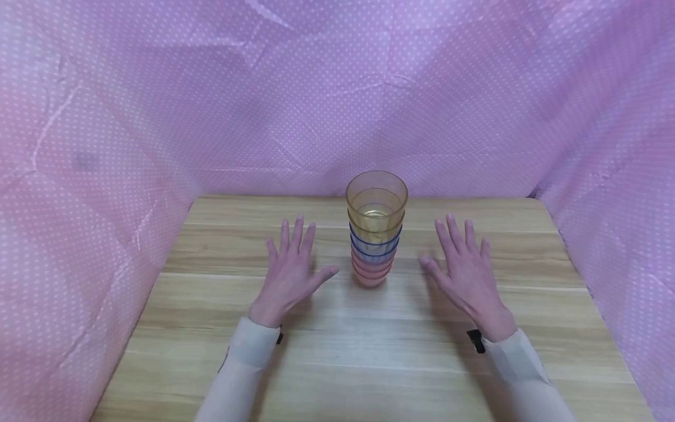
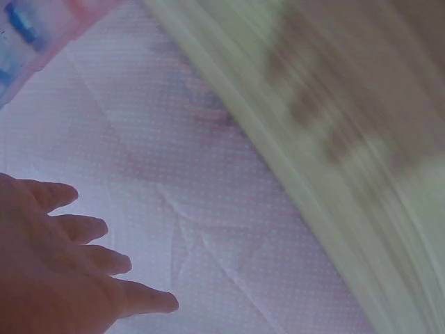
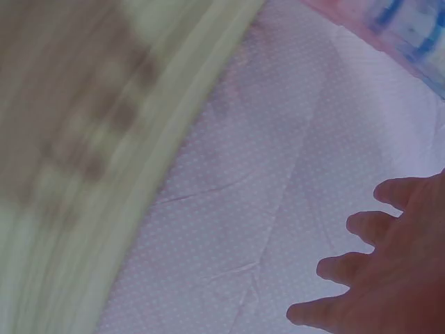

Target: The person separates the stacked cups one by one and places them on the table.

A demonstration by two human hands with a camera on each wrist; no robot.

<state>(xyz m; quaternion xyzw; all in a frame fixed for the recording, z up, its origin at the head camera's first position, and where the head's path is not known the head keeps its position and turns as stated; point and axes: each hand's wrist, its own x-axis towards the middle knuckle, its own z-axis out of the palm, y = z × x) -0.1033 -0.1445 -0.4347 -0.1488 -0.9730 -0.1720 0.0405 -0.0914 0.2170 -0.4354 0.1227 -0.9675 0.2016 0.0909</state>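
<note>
A stack of nested clear plastic cups (image 1: pixel 371 252) stands upright on the table, yellow at the top, blue-rimmed in the middle and pink at the bottom. To its left, my left hand (image 1: pixel 289 275) is held with fingers spread and straight, the thumb pointing toward the stack without touching it. My right hand (image 1: pixel 466 275) is spread the same way on the other side, also apart from the cups. Both hands hold nothing. Each wrist view shows its hand's fingers and a blurred corner of the stack (image 2: pixel 24 42), pink and blue (image 3: pixel 410 31).
The wood-grain table (image 1: pixel 337 363) carries the stack near its far side. Pink dotted cloth (image 1: pixel 295 88) hangs behind the far edge and along both sides. A pale cuff (image 1: pixel 253 343) and a small black piece (image 1: pixel 476 341) are at the wrists.
</note>
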